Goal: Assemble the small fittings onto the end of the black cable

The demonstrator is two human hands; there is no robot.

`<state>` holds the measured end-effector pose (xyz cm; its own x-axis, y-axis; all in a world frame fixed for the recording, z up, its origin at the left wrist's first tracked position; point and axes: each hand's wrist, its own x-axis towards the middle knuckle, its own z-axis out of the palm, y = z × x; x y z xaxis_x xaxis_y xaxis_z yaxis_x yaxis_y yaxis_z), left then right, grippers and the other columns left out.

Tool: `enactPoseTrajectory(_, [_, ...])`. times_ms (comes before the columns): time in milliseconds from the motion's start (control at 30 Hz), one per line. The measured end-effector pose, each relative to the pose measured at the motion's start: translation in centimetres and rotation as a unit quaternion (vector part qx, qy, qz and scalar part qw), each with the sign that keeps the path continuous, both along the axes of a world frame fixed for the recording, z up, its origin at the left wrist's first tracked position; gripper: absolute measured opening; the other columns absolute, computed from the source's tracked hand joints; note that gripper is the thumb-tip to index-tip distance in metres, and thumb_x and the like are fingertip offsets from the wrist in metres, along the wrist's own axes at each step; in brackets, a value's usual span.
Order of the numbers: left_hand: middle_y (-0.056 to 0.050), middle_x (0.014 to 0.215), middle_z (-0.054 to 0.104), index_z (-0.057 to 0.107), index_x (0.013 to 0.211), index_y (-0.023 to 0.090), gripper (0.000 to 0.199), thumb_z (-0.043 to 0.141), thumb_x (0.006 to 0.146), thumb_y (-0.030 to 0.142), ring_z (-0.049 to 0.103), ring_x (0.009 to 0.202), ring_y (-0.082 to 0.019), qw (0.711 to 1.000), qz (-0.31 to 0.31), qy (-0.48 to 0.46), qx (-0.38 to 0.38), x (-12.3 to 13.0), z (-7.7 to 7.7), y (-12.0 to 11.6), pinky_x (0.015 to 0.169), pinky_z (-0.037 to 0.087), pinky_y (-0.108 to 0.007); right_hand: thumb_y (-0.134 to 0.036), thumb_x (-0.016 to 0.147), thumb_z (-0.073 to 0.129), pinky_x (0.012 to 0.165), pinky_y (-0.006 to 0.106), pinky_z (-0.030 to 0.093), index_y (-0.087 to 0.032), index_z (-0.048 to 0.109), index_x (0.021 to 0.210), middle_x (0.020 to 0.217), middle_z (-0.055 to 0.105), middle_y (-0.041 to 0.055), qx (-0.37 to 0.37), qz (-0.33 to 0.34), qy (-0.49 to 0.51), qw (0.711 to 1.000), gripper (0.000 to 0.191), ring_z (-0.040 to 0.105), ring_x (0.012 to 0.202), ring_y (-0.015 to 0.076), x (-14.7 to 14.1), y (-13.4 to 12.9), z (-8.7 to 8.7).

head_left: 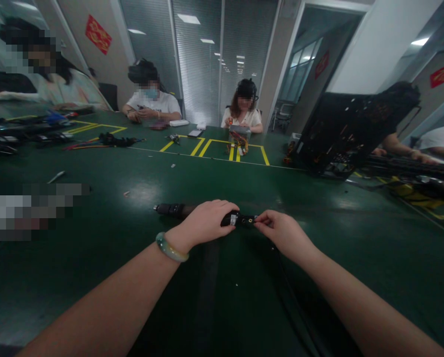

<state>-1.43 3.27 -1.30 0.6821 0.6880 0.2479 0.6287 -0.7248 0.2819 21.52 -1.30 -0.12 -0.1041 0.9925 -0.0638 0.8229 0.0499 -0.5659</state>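
Observation:
A black electric screwdriver (177,210) lies on the green table (132,277), its metal tip pointing left. My left hand (210,220) is wrapped over the rear half of its body from above, near a small white label. At the tool's right end, my right hand (276,230) pinches with thumb and forefinger at the cable end. A black cable (292,292) runs from beneath my right hand down towards the table's near edge. The exact contact between the right fingertips and the connector is too small to make out.
A black computer case (318,134) stands at the back right. Wire bundles (113,140) lie at the back left, a white cable tie (57,176) nearer. A person (244,111) sits opposite with a grey box (240,131) and coloured wires; other people sit along the far side.

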Motion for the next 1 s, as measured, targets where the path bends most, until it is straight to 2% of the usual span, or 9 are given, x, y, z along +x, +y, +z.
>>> enactPoseTrajectory(100, [-0.005, 0.114, 0.062, 0.054, 0.12, 0.024, 0.037, 0.058, 0.085, 0.035, 0.057, 0.102, -0.024, 1.0, -0.011, 0.002, -0.004, -0.2, 0.3, 0.2, 0.09, 0.044, -0.038, -0.032, 0.087, 0.059, 0.053, 0.022, 0.041, -0.022, 0.068, 0.093, 0.083, 0.069, 0.0021, 0.018, -0.005, -0.012, 1.0, 0.014, 0.062, 0.068, 0.0152, -0.7, 0.6, 0.9])
enactPoseTrajectory(200, [-0.004, 0.114, 0.063, 0.056, 0.12, 0.025, 0.037, 0.058, 0.084, 0.034, 0.058, 0.103, -0.023, 0.999, -0.033, 0.003, -0.021, -0.6, 0.7, 0.3, 0.089, 0.045, -0.037, -0.03, 0.086, 0.061, 0.055, 0.023, 0.042, -0.022, 0.068, 0.089, 0.082, 0.069, 0.0016, 0.037, 0.011, 0.0, 0.999, 0.01, 0.062, 0.069, 0.0153, -1.3, 0.6, 1.1])
enactPoseTrajectory(333, [-0.001, 0.115, 0.063, 0.055, 0.122, 0.028, 0.04, 0.06, 0.083, 0.034, 0.059, 0.103, -0.021, 0.996, -0.072, 0.008, -0.059, -1.5, 1.2, 0.4, 0.09, 0.044, -0.035, -0.027, 0.086, 0.061, 0.057, 0.023, 0.041, -0.024, 0.067, 0.088, 0.081, 0.069, -0.0017, 0.05, 0.074, 0.016, 0.996, 0.007, 0.062, 0.07, 0.0142, -1.3, -0.2, 0.1])
enactPoseTrajectory(433, [-0.001, 0.121, 0.061, 0.053, 0.126, 0.029, 0.045, 0.061, 0.083, 0.035, 0.057, 0.108, -0.021, 0.994, -0.087, 0.01, -0.069, -2.3, 1.3, 0.6, 0.094, 0.042, -0.035, -0.027, 0.086, 0.06, 0.057, 0.023, 0.04, -0.025, 0.067, 0.089, 0.08, 0.068, -0.0024, 0.047, 0.089, 0.026, 0.995, 0.008, 0.061, 0.069, 0.0138, -0.7, -0.8, -0.8])
enactPoseTrajectory(500, [-0.002, 0.123, 0.06, 0.052, 0.126, 0.028, 0.048, 0.065, 0.08, 0.036, 0.056, 0.11, -0.022, 0.995, -0.079, 0.009, -0.064, -2.7, 1.3, 0.8, 0.096, 0.04, -0.035, -0.028, 0.087, 0.059, 0.057, 0.023, 0.04, -0.025, 0.067, 0.09, 0.081, 0.068, -0.0023, 0.045, 0.092, 0.032, 0.994, 0.009, 0.06, 0.069, 0.0137, -0.2, -0.8, -1.1])
enactPoseTrajectory(600, [-0.001, 0.118, 0.061, 0.056, 0.121, 0.028, 0.047, 0.069, 0.078, 0.04, 0.057, 0.106, -0.022, 0.996, -0.052, 0.018, -0.075, -3.0, 1.3, 1.1, 0.091, 0.042, -0.033, -0.028, 0.087, 0.059, 0.058, 0.024, 0.041, -0.024, 0.067, 0.09, 0.081, 0.067, -0.0018, 0.036, 0.097, 0.037, 0.994, 0.01, 0.06, 0.07, 0.0137, 0.4, -0.5, -1.2])
enactPoseTrajectory(733, [-0.001, 0.112, 0.064, 0.058, 0.117, 0.028, 0.042, 0.066, 0.08, 0.046, 0.058, 0.102, -0.022, 0.996, -0.022, 0.023, -0.086, -3.1, 1.2, 1.6, 0.087, 0.042, -0.033, -0.029, 0.087, 0.058, 0.058, 0.024, 0.041, -0.023, 0.066, 0.093, 0.082, 0.067, -0.001, 0.038, 0.082, 0.035, 0.995, 0.012, 0.06, 0.07, 0.0141, 0.6, -0.3, -1.3])
enactPoseTrajectory(900, [-0.002, 0.113, 0.063, 0.057, 0.118, 0.027, 0.041, 0.063, 0.082, 0.046, 0.057, 0.103, -0.022, 0.998, -0.018, 0.015, -0.051, -2.8, 1.0, 1.5, 0.089, 0.04, -0.034, -0.028, 0.087, 0.058, 0.057, 0.024, 0.041, -0.024, 0.066, 0.093, 0.082, 0.066, -0.0014, 0.045, 0.075, 0.021, 0.996, 0.01, 0.059, 0.069, 0.014, 0.5, 0.0, -1.7])
enactPoseTrajectory(1000, [-0.003, 0.107, 0.063, 0.058, 0.113, 0.024, 0.043, 0.065, 0.079, 0.048, 0.058, 0.097, -0.022, 0.999, -0.017, 0.017, -0.049, -2.5, 1.0, 1.0, 0.083, 0.042, -0.032, -0.027, 0.086, 0.06, 0.056, 0.023, 0.041, -0.023, 0.066, 0.092, 0.08, 0.066, -0.0018, 0.04, 0.088, 0.013, 0.995, 0.009, 0.058, 0.067, 0.0133, 0.7, 0.2, -1.8])
